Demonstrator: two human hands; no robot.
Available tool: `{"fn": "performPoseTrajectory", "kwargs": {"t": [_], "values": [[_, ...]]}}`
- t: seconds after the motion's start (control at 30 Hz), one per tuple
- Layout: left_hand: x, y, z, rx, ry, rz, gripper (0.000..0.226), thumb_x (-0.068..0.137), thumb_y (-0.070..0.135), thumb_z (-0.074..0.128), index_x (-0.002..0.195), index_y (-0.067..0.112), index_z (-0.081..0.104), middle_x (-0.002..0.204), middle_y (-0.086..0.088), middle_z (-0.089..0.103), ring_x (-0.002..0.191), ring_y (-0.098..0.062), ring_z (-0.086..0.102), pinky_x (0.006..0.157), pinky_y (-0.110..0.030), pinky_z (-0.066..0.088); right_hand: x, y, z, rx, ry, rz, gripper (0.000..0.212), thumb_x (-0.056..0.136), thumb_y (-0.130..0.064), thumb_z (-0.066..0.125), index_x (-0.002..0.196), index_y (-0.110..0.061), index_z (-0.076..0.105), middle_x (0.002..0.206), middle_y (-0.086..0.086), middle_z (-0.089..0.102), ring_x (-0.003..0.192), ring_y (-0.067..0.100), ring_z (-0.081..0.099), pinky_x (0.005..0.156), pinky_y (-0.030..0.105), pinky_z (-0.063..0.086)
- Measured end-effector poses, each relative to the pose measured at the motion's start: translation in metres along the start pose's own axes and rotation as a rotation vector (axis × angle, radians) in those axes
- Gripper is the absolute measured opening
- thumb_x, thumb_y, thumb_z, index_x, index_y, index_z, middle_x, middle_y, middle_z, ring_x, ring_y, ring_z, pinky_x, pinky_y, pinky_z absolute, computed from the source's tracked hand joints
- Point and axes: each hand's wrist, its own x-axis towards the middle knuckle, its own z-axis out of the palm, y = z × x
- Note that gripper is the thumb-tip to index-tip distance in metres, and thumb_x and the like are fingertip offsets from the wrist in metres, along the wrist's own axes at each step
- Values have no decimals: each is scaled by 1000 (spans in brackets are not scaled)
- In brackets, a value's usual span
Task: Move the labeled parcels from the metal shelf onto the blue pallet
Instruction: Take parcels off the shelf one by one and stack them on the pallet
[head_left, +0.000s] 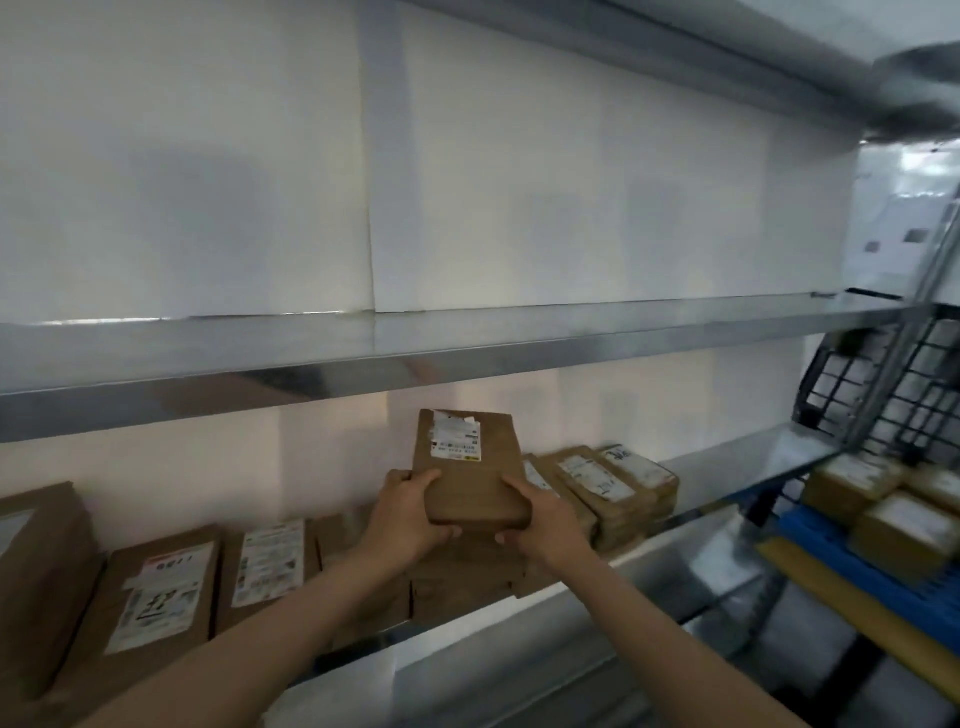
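Left grip (410, 514), right grip (545, 525): both curled round near end of labeled parcel (467, 483), held just above stack (462, 571) on metal shelf (753, 457). Keep your thumbs on top, draw out level. Blue pallet (810, 540) well right of right grip, lower.

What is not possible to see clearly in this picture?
1. Head view: label on the held parcel, text blurred.
2. Stack beneath it: mostly hidden by the left hand and right hand.
3. Blue pallet: cut off by the right edge, its parcels blurred.
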Motion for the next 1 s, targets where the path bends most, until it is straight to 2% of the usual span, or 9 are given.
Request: {"fn": "performPoseTrajectory", "kwargs": {"t": [0.27,0.43,0.57,0.67,0.9,1.0], "values": [[33,106,86,-18,-110,127,87,71,33,78,143,16,31,142,-11,30,132,-24,33,111,-29,25,-30,105,-77,-4,114,142,72,85,-21,63,144,-21,21,151,6,27,137,24,31,111,32,29],[44,162,141,-57,-201,204,87,72,32,77,144,17,29,144,-9,26,133,-24,31,111,-30,26,-53,167,-115,2,174,283,73,84,-24,64,144,-24,22,147,7,32,134,25,35,110,33,31],[52,200,180,-69,-279,252,87,73,30,77,144,18,29,142,-9,27,131,-24,32,109,-33,32,-72,207,-139,8,216,380,73,83,-24,65,144,-23,24,146,7,35,132,22,37,106,28,33],[62,227,207,-56,-321,309,87,73,31,77,145,18,29,145,-8,25,134,-23,30,111,-31,27,-82,233,-155,19,285,435,73,83,-21,66,144,-21,27,144,5,38,131,20,38,103,24,33],[97,297,278,-28,-457,473,87,73,33,76,144,18,27,142,-8,27,131,-24,34,110,-32,31,-94,302,-193,57,413,624,74,82,-18,68,144,-22,28,144,6,37,130,22,38,105,30,35],[119,330,310,-33,-522,556,89,74,34,75,145,17,25,145,-8,24,133,-23,32,111,-33,30,-92,331,-215,34,457,717,75,82,-21,68,144,-24,27,144,6,37,132,21,36,105,27,32]]}}
